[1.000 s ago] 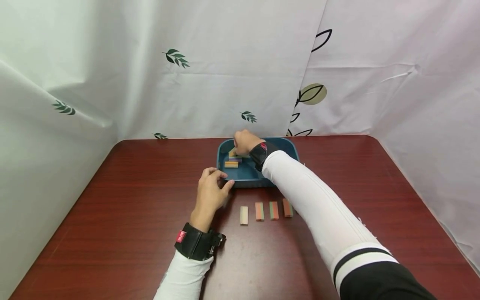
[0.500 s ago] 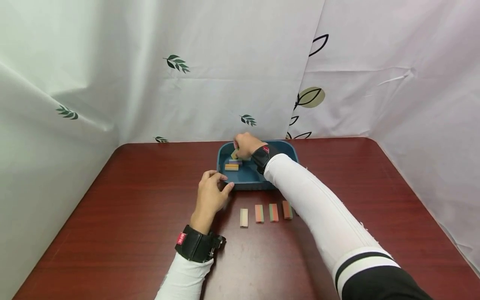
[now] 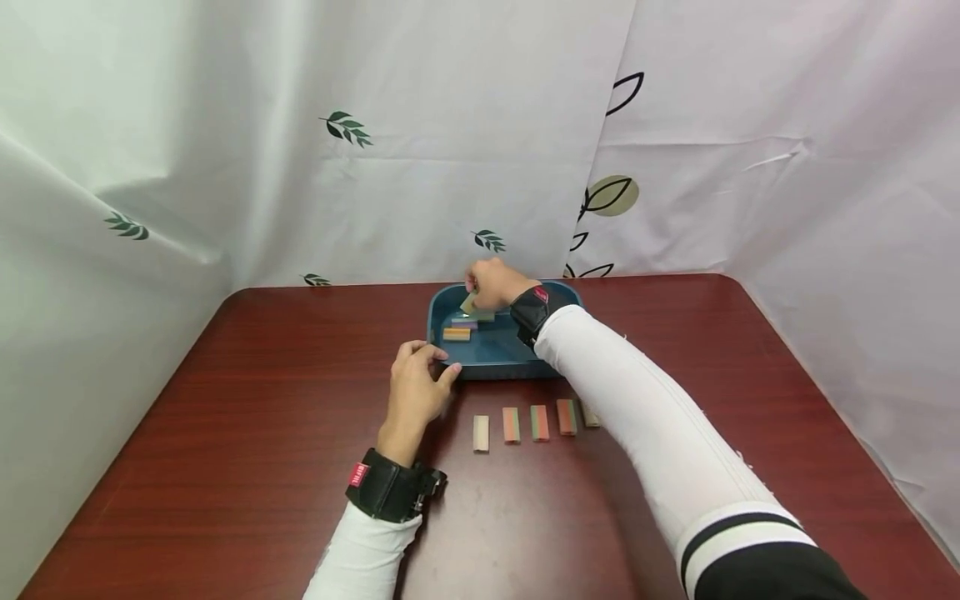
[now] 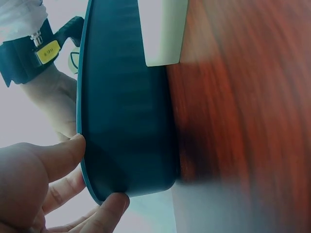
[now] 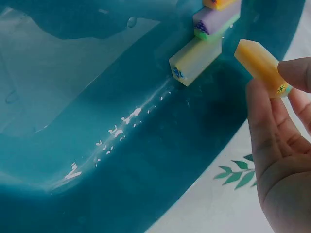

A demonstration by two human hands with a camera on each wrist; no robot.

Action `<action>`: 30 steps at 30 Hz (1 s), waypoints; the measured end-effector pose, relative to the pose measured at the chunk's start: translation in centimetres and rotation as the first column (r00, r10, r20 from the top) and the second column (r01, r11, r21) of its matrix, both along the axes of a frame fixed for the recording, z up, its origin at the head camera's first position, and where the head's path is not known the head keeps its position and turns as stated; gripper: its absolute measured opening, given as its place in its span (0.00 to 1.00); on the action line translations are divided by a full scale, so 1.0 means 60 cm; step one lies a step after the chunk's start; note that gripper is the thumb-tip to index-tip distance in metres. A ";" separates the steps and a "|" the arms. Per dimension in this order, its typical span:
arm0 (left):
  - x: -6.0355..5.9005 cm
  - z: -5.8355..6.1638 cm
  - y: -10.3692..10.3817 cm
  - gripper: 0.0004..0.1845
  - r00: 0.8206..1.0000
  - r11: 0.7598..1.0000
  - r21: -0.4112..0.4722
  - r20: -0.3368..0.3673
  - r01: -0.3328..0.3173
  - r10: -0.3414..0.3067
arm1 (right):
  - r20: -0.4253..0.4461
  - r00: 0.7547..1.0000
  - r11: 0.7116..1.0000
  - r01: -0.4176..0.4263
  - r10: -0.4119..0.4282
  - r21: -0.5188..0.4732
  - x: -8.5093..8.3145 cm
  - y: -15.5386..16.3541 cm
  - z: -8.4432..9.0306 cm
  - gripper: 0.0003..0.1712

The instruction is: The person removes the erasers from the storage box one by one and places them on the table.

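Note:
A blue tray sits at the back middle of the red-brown table. My right hand is over its far left part and pinches a small yellow-orange block lifted above the tray floor. Three more striped blocks lie inside: a yellow-green one, a purple one and an orange one. My left hand grips the tray's near left corner, thumb on the rim and a fingertip under it.
A row of several small blocks lies on the table just in front of the tray, right of my left hand. White leaf-print curtains close off the back and sides.
My right hand has lifted a block off the pile in the tray and raised it slightly. My left hand has stayed on the tray corner. The view shifted a little.

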State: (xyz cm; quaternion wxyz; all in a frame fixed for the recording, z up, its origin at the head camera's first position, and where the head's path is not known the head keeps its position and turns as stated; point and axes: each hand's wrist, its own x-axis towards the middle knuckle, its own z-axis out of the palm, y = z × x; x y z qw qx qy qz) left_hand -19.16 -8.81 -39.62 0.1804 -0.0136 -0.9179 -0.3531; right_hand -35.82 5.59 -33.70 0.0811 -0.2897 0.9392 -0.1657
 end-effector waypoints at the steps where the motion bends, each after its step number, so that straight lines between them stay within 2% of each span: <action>1: 0.000 0.000 0.000 0.11 1.000 1.000 0.000 0.001 -0.001 0.001 | 0.000 1.000 1.000 -0.003 0.003 -0.006 0.002 0.003 0.002 0.06; 10: 0.002 0.003 0.001 0.12 0.999 1.000 0.001 0.029 -0.022 0.022 | -0.019 0.999 0.991 -0.037 0.035 -0.130 0.030 0.034 0.021 0.07; 16: 0.003 0.004 0.002 0.12 0.999 1.000 0.010 0.052 -0.016 0.016 | -0.058 0.997 0.972 -0.054 0.042 -0.230 0.053 0.060 0.018 0.06; 23: 0.001 0.005 -0.001 0.12 0.998 1.000 0.000 0.062 -0.019 0.019 | -0.055 0.998 0.921 -0.032 0.012 -0.389 0.086 0.083 0.009 0.07; 30: 0.001 0.003 0.001 0.12 0.997 1.000 0.005 0.078 -0.013 0.013 | -0.153 0.988 0.861 -0.063 -0.017 -0.505 0.122 0.116 0.000 0.07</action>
